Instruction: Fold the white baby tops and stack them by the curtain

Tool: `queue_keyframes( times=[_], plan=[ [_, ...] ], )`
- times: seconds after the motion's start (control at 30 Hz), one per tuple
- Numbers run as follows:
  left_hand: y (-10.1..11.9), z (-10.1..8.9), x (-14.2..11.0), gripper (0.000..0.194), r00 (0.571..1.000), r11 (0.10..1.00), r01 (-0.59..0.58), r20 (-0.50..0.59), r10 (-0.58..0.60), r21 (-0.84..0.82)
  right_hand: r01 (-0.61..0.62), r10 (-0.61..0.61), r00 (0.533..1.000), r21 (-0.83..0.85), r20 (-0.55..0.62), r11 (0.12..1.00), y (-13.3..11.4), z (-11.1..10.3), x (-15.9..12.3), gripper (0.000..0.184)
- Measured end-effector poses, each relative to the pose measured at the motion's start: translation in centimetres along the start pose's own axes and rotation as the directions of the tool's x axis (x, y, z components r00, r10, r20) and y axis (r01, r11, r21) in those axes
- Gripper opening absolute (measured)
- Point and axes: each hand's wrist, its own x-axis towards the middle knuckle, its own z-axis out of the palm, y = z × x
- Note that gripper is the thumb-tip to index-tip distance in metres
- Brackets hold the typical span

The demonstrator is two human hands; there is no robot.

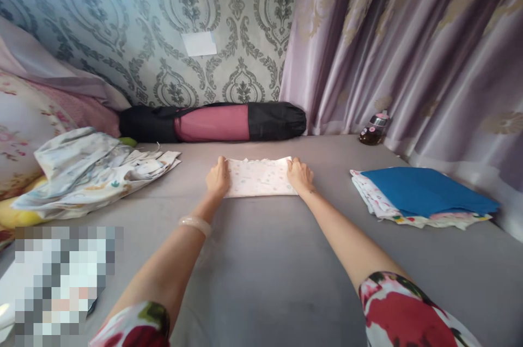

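Observation:
A pale pink cloth [261, 178] with small coloured prints is stretched out between my hands, just over the grey sheet. It looks folded into a rectangle, with a slightly wavy far edge. My left hand [219, 177] is closed on its left end, and a pale bangle [195, 225] circles that wrist. At the right end, my right hand [300, 175] pinches the cloth near its far corner. Some fingertips of both hands are hidden behind the fabric.
A blue folded cloth [427, 192] tops a stack of cloths at right. Crumpled printed fabric [98, 172] lies at left. Along the wall rests a black and pink roll bag [212, 122]. A dark bottle [373, 128] stands by the curtain [347, 53]. Grey sheet [265, 265] spreads below.

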Motion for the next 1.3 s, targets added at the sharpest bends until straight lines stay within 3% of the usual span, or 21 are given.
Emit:
queue_keyframes(
  times=[0.23, 0.47, 0.73, 0.8, 0.87, 0.93, 1.03, 1.1, 1.3],
  plan=[
    [-0.5, 1.2, 0.4, 0.043, 0.999, 0.999, 0.05, 0.002, -0.05, 0.022, -0.042, 0.042, 0.999, -0.016, 0.011, 0.999, 0.3, 1.2, 0.5, 0.043],
    [-0.1, 1.2, 0.3, 0.041, 0.987, 0.987, 0.158, -0.003, -0.158, 0.003, -0.109, 0.108, 0.994, 0.021, 0.02, 0.994, 0.2, 1.7, 1.2, 0.042],
    [-0.4, 0.1, -0.2, 0.037, 0.99, 0.991, 0.133, -0.049, -0.134, -0.02, -0.095, 0.083, 0.988, 0.086, 0.129, 0.992, 0.9, 0.4, 1.4, 0.046],
    [0.1, -0.2, -0.7, 0.038, 0.994, 0.997, 0.045, -0.099, -0.039, 0.056, -0.039, 0.037, 0.998, 0.059, 0.043, 0.997, 0.4, 0.0, 0.6, 0.044],
    [1.0, -0.4, -1.3, 0.041, 0.99, 0.989, -0.086, -0.097, 0.098, 0.119, 0.089, -0.088, 0.994, 0.005, -0.063, 0.996, -0.7, 0.0, -0.5, 0.041],
    [2.2, -0.3, -2.0, 0.042, 0.971, 0.965, -0.226, -0.043, 0.233, 0.132, 0.286, -0.288, 0.954, -0.034, -0.08, 0.958, -2.2, 0.4, -1.6, 0.041],
    [4.0, 0.3, -2.9, 0.043, 0.936, 0.931, -0.351, 0.049, 0.348, 0.098, 0.519, -0.519, 0.855, -0.015, 0.014, 0.855, -4.3, 1.5, -2.9, 0.044],
    [4.6, 0.8, -3.3, 0.044, 0.926, 0.926, -0.37, 0.102, 0.362, 0.076, 0.567, -0.565, 0.821, 0.005, 0.077, 0.824, -5.3, 2.3, -3.2, 0.048],
    [4.3, 2.0, -3.6, 0.05, 0.928, 0.932, -0.343, 0.193, 0.318, 0.114, 0.569, -0.561, 0.81, 0.009, 0.171, 0.823, -5.8, 3.9, -3.1, 0.054]
  ],
)
